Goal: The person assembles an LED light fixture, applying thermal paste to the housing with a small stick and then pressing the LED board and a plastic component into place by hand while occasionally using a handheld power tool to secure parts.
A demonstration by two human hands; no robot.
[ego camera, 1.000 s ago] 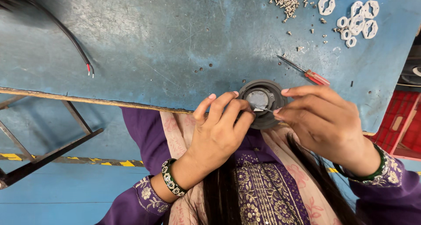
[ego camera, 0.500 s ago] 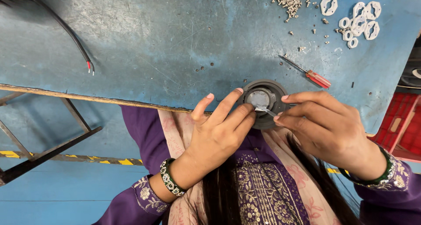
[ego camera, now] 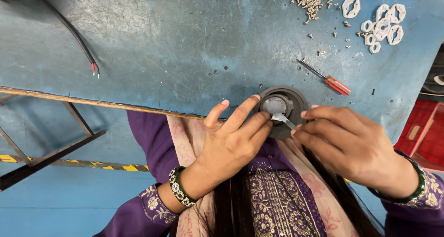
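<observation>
Head view, looking straight down: a dark round disc part [ego camera: 282, 111] sits at the near edge of the blue worktable [ego camera: 175, 47], and both hands are on it. The left hand [ego camera: 231, 142] curls against the disc's left side, fingers bent and steadying it, index laid along the rim. The right hand [ego camera: 347, 147] is pinched closed on a thin metal strip [ego camera: 283, 120] whose tip rests on the grey hub at the disc's centre. I'd judge she is seating or prying something at that hub, a job for a small, steady push while the disc is kept from turning. Beyond the disc to the right lies a red-handled screwdriver [ego camera: 327, 78]; farther back are white plastic rings [ego camera: 381, 24] and a heap of small screws [ego camera: 310, 1]. How the strip meets the hub is too small to make out, and the right fingertips are hidden.
</observation>
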